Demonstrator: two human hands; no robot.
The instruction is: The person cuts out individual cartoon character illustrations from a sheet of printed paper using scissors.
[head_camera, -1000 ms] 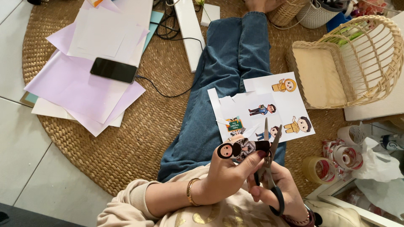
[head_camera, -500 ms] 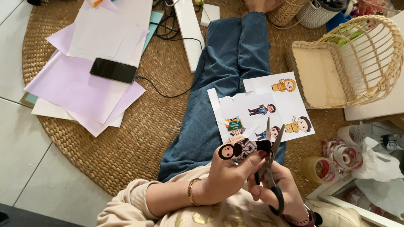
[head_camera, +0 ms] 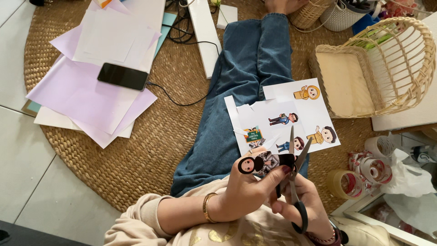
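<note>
Seated on a round woven mat, a person trims a paper figure cut-out. The left hand is closed on it, thumb & fingertips pinching the small piece near the body, just above the lap. The right hand is wrapped through the handles of the scissors, blades parted in a narrow V w/ tips pointing far, toward the printed sheet lying on the jeans-clad leg.

Risk, as it looks: blades sit right beside the left thumb, so a quick snip could nick a finger. The cut-out is tiny & held at one edge; a twist could tear it or clip off a limb of the figure. The sheet rests loose on the leg & could slide off if the knee shifts. Phone & cable lie far left on purple paper, well apart; tape rolls at right.
</note>
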